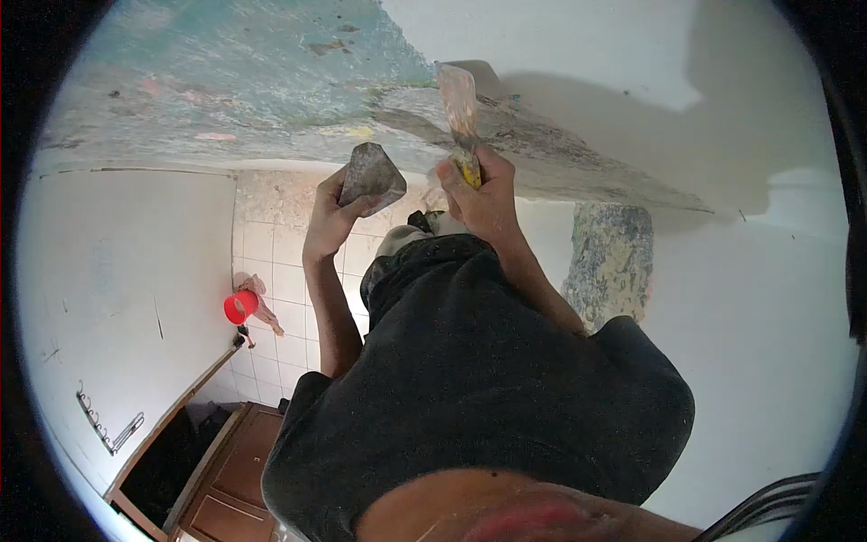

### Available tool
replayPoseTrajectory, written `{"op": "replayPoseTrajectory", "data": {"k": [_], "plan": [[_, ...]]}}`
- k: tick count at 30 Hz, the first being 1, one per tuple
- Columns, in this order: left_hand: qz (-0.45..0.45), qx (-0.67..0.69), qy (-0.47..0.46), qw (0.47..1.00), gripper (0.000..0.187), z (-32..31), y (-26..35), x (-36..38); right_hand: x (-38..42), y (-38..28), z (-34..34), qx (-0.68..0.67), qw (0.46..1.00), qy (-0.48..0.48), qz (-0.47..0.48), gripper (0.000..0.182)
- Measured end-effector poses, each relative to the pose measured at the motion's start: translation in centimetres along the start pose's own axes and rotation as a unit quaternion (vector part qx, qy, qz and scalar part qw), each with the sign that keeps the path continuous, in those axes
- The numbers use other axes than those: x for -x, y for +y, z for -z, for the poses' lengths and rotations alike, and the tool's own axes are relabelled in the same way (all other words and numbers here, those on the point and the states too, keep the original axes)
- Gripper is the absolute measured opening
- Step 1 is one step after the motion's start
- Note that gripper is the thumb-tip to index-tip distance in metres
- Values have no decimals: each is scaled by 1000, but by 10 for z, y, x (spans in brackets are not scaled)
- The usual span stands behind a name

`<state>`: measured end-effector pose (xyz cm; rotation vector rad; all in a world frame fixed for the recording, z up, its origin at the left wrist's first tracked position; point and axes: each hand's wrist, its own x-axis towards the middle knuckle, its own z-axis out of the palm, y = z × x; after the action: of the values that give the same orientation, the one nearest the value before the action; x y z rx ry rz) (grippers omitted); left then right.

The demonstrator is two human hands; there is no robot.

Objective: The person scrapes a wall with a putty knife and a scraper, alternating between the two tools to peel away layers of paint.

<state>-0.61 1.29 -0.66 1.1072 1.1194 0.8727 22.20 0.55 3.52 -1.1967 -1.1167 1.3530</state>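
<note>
My right hand (pixel 488 194) is closed around the yellow handle of a putty knife (pixel 459 101). Its broad, smeared blade points up and overlaps the edge between bare and white wall in this view. In my left hand (pixel 330 221) is a flat, angular grey plate (pixel 372 173) with a dirty surface, gripped between thumb and fingers. The plate's kind does not show clearly. Ahead of both hands is the wall (pixel 262 81), with worn blue-green paint, rough grey patches and a smooth white area (pixel 578 41) to the right.
Another rough patch (pixel 612 257) marks the white wall at my right. Below to the left, a red bucket (pixel 237 307) stands on the tiled floor (pixel 287 280) beside a pinkish cloth (pixel 264 303). A brown wooden cabinet (pixel 239 461) and a hook rack (pixel 97 420) are farther left.
</note>
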Motion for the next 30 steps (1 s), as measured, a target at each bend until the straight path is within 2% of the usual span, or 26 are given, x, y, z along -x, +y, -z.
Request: {"op": "replayPoseTrajectory", "data": {"k": [2,5,11,13,15,16,18,21,24,26,30], "plan": [[-10,15,7,1000,36,-1,-5,1,0,-5,-2,-46,999,-8,24,18],[1,11,-5,1000,37,-3,-4,3,-5,-4,-8,-63,996,-34,49,18],[-5,27,23,999,40,-9,-3,9,-4,-4,-6,-31,998,-13,62,17],[-2,18,3,1000,41,-7,-7,7,-5,3,-10,-22,998,-1,66,16],[11,14,0,1000,42,-8,-6,11,-1,7,-9,-20,999,2,39,28],[18,13,7,1000,42,-10,0,13,2,4,-3,-25,1000,-4,10,42],[21,16,15,1000,42,-11,2,13,0,-1,-1,-13,1000,-19,-9,56],[7,18,8,1000,41,-13,-2,10,-4,-8,0,29,999,-19,9,56],[-7,1,16,1000,41,-10,3,11,-6,-3,-3,18,999,-13,24,47],[1,0,29,1000,41,-11,3,13,-1,-10,-2,-26,998,-30,40,30],[12,-15,13,1000,40,-10,6,11,-5,1,-14,-30,998,-18,56,30]]}}
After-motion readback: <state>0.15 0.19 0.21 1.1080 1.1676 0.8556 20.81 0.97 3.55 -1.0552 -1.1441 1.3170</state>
